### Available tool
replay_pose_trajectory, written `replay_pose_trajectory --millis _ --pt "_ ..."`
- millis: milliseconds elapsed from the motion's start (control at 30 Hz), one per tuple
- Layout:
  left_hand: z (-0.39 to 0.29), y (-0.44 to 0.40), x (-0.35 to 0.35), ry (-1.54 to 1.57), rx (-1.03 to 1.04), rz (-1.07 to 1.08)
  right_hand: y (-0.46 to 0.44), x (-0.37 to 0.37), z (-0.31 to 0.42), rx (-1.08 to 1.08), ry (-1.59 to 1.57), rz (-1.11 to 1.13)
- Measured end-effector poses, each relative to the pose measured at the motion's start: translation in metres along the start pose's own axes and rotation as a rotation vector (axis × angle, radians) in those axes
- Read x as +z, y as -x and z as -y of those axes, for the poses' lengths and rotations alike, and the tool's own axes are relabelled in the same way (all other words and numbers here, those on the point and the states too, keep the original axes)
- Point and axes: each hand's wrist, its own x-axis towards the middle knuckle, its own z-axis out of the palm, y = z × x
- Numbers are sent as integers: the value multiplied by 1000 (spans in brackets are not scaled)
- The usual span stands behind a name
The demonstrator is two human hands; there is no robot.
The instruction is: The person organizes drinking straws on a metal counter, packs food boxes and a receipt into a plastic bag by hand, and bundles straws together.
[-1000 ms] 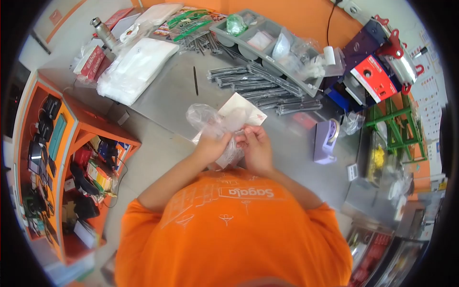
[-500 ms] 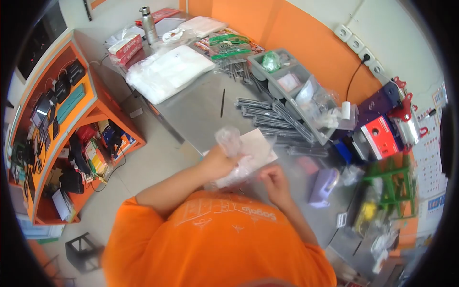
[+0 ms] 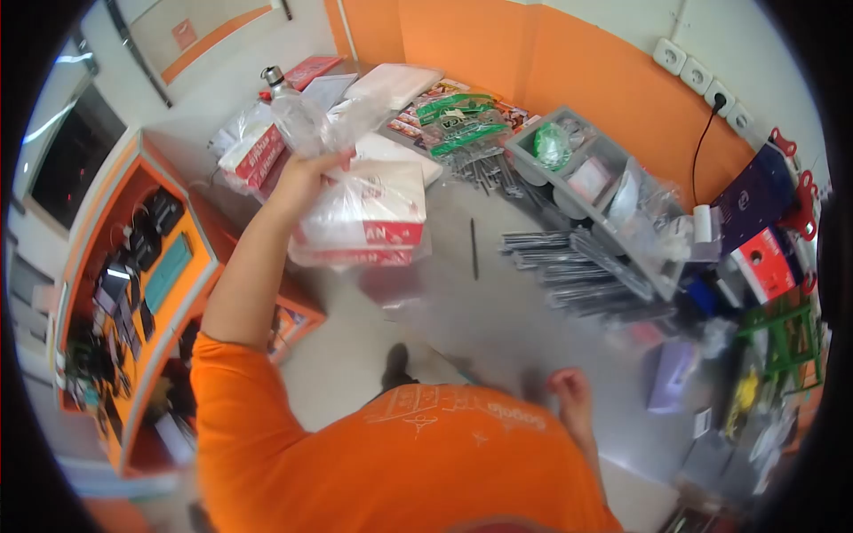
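Note:
My left hand (image 3: 311,176) is closed around the gathered top of a clear plastic bag (image 3: 313,233), out over the left part of the metal table. Inside the bag is a white and red carton (image 3: 391,200), with a second red edge showing below it. The bag's loose upper end sticks up past my fingers. My right hand (image 3: 569,387) is near the table's front edge, its fingers curled in and nothing visible in them. A thin black stick (image 3: 474,249) lies on the table between the two hands.
Bundles of dark wrapped rods (image 3: 577,266) lie beside a grey divided tray (image 3: 653,277). A purple box (image 3: 671,377) stands at the right. A steel bottle (image 3: 274,78) and red-white boxes (image 3: 253,155) sit at the back left, near an orange shelf (image 3: 209,275).
My left hand has carried the bagged carton away from my body, forward and to the left. My right hand has come away from it, toward the front edge. The view has shifted.

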Motion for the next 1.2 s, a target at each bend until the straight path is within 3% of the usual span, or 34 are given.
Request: replay_pose_trajectory --millis 67,200,267,367,433,500,567,700,733,767,833,867,933,967,1033,1200 --pt "2 -42 -24 273 43 38 -14 40 7 10 64 -13" --pt "51 -121 -44 253 29 -26 -53 114 14 -67 164 -53" --pt "68 -135 -40 -91 42 60 -69 146 20 -131 456 59" --pt "114 -167 -52 183 -92 58 -76 183 32 -206 544 124" --pt "90 -149 -64 117 -48 102 -71 190 23 -159 533 103" --pt "92 -132 -80 -319 341 -171 -62 189 3 -38 613 -93" --pt "104 -118 -108 -332 373 -294 -54 184 -19 -3 628 -150" --pt "214 -105 -146 -338 54 -209 -45 211 -20 97 650 -222" --pt "235 -96 -137 -343 46 -111 -51 217 -16 15 729 -154" --pt "251 -87 -127 -345 45 -13 -59 219 -11 -70 811 -88" --pt "269 -79 -110 -770 351 113 -82 227 -1 -190 908 30" --pt "275 -81 -109 -760 384 153 -94 232 8 -247 925 40" --pt "282 -94 -112 -809 157 52 -117 243 16 -304 963 55" --pt "276 -94 -109 -800 191 100 -125 246 12 -298 982 68" --pt "254 -95 -108 -1026 149 -27 -138 256 12 -326 1054 62" --pt "237 -109 -109 -1069 132 -34 -143 268 -7 -367 1103 188"
